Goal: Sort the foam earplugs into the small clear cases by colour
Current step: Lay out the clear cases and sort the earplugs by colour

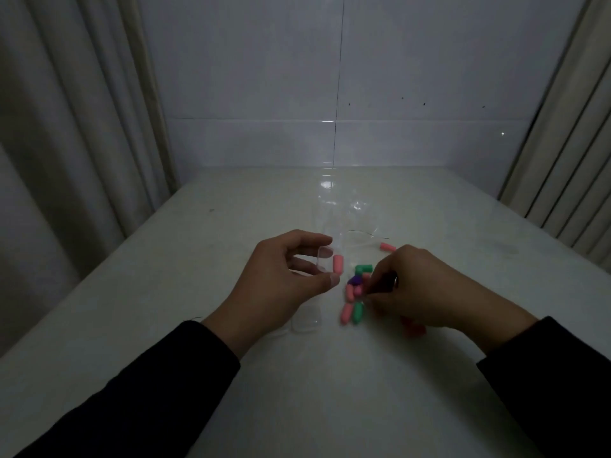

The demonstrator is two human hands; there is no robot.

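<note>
My left hand (281, 279) holds a small clear case (325, 264) between thumb and fingers, with a pink earplug (338, 264) at its right side. A small heap of pink, green and purple earplugs (355, 292) lies on the white table (165, 292) between my hands. My right hand (420, 289) rests at the heap's right side, its fingertips pinched together on a pink earplug (358, 290). One more pink earplug (387, 247) lies apart, further back. Another clear case (305, 320) sits on the table under my left wrist.
A clear plastic bag (350, 213) lies behind the heap. More pink earplugs (413, 327) show under my right wrist. Curtains (82, 143) hang at both sides and a tiled wall (330, 94) closes the back of the table.
</note>
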